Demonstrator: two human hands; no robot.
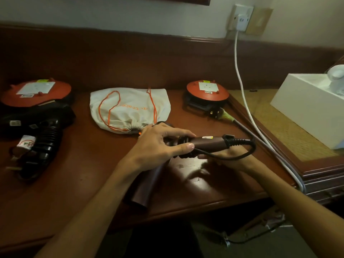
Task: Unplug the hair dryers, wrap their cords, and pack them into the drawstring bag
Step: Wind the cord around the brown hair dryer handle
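My left hand [162, 144] grips a brown hair dryer [206, 142] where its handle meets the body; the barrel [144, 190] points down toward me. Under the handle my right hand [229, 155] holds the dryer's black cord [240, 155], which loops back from the handle's end. Several turns of cord sit round the handle near my left thumb. A white drawstring bag [130, 107] with orange strings lies just behind my hands, mouth toward me. At the far left a black hair dryer [46, 138] lies with its cord bundled and its plug [15, 167] free.
Two orange cable reels stand on the wooden table [93, 174]: the left reel [35, 94] and the right reel [207, 93], whose plug [216, 113] lies loose. A white cable [240, 79] runs from a wall socket [241, 19] down the table's right edge. A white box [309, 107] sits right.
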